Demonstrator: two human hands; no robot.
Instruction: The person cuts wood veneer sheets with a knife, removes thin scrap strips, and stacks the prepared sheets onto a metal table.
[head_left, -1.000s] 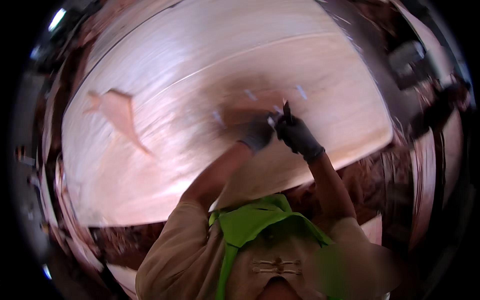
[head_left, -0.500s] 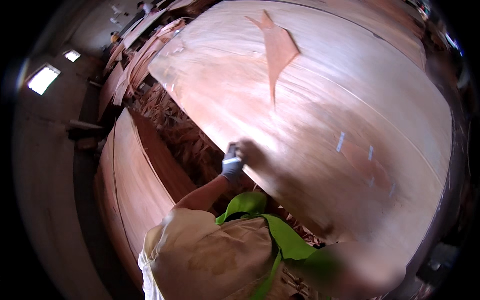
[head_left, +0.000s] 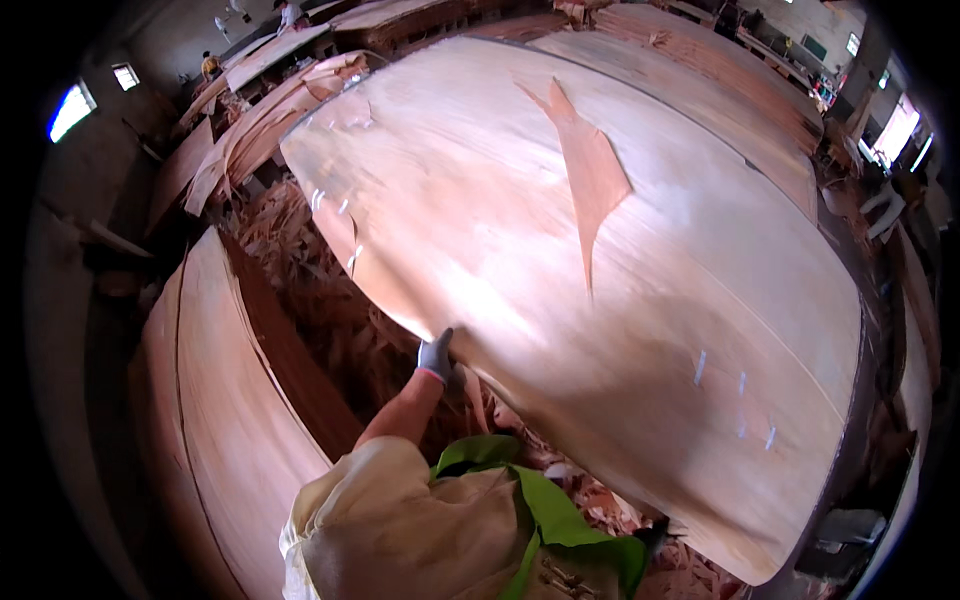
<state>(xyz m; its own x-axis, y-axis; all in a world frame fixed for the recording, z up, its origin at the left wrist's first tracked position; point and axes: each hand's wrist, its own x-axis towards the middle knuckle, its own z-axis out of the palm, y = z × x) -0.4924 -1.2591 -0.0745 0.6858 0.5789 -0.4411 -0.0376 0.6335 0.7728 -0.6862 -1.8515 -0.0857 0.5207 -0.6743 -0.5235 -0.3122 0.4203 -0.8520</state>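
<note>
A large pale wood veneer sheet (head_left: 480, 220) fills the middle, its near edge bent upward in a wave. My left hand (head_left: 436, 357), in a grey glove, is closed round that edge, thumb on top. A small part of my right hand (head_left: 655, 534), in a dark glove, shows at the sheet's near right edge; its fingers are hidden. A loose, pointed reddish veneer scrap (head_left: 595, 175) lies on the sheet. Short whitish tape strips (head_left: 700, 368) stick to the right part, and several more sit near the left edge, by a split.
To the left stands a stack of veneer (head_left: 215, 360). Reddish scraps (head_left: 310, 290) heap in the gap between it and the sheet. More veneer stacks (head_left: 700, 70) lie behind. Another person (head_left: 290, 15) is far off at the back left.
My left hand now grips the sheet's near edge, which has risen and curled. The view has shifted, showing more of the far room. My right hand has come partly into sight.
</note>
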